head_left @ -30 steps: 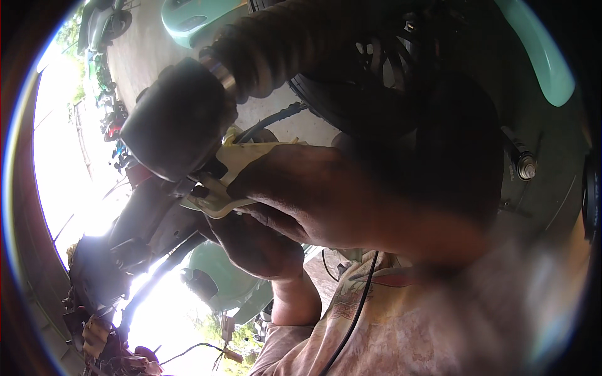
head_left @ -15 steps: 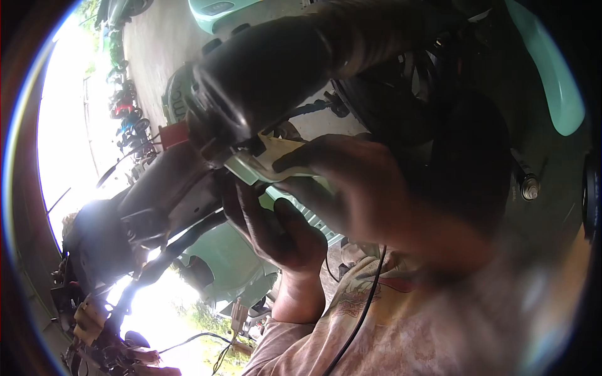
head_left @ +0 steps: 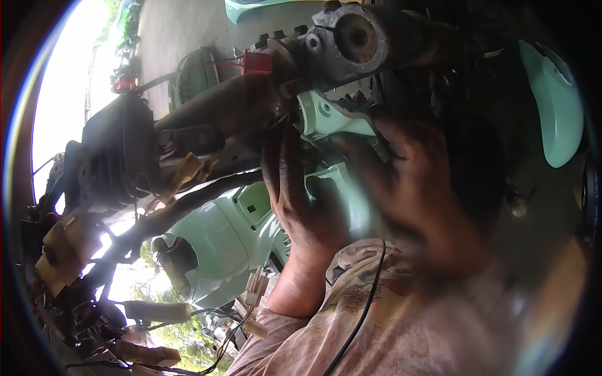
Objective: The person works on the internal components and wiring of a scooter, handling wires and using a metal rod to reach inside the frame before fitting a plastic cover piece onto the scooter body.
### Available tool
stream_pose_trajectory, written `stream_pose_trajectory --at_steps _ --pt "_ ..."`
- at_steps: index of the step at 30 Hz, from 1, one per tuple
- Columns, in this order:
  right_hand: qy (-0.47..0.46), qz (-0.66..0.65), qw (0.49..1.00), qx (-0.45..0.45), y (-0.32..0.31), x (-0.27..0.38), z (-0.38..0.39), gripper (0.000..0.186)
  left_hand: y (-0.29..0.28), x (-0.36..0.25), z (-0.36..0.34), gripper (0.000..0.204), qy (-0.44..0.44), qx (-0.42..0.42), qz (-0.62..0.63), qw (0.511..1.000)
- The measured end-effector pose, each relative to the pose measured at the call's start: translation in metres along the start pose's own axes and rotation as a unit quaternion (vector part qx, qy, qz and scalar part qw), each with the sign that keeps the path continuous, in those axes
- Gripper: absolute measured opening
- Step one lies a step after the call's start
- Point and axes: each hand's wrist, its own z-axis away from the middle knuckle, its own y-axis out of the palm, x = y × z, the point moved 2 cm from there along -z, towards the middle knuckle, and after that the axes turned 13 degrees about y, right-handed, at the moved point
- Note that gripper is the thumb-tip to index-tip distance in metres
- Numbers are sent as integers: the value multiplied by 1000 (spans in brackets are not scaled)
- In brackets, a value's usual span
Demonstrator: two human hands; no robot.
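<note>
A mint-green plastic body panel (head_left: 332, 119) with a screw hole lies against the dark metal frame tube (head_left: 232, 103). My right hand (head_left: 417, 166), slightly blurred, grips the panel's right end between thumb and fingers. Lower and to the left, my left hand (head_left: 304, 210) is raised with its fingers stretched up and the thumb apart. Its fingertips reach the tube's underside beside the panel's left edge; whether they touch the panel is hard to tell. A larger mint-green body part (head_left: 219, 244) is behind and below my left hand.
A red connector (head_left: 257, 62) sits on top of the tube. Pale wire connectors (head_left: 256, 285) hang on leads at lower left. A curved mint-green panel (head_left: 555, 103) lies on the floor at right, near a spray can (head_left: 518, 207). A black cord (head_left: 364, 313) crosses my shirt.
The view has shifted, and the frame's bolted end now shows more. The panel, held in my right hand, appears higher and further right. My left hand has also come up beside it.
</note>
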Motion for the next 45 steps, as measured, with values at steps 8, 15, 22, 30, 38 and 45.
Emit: stream_pose_trajectory --at_steps 8,15,22,30,38,45 --pt "69 -33 997 31 -2 4 -1 21 4 -4 -2 59 21 -34 22 999" --pt "129 -52 990 28 -3 4 5 16 7 -4 -1 57 26 -40 10 999" --pt "174 -71 982 26 3 -1 12 16 4 -4 -7 61 51 -34 21 998" --pt "68 -15 998 11 0 -5 5 19 3 2 -3 57 67 -50 35 996" --pt "9 63 998 -8 -4 14 0 25 -1 -4 -2 52 33 -43 49 997" --pt "61 42 997 -4 -7 18 6 16 -6 -5 -6 57 37 -3 45 998"
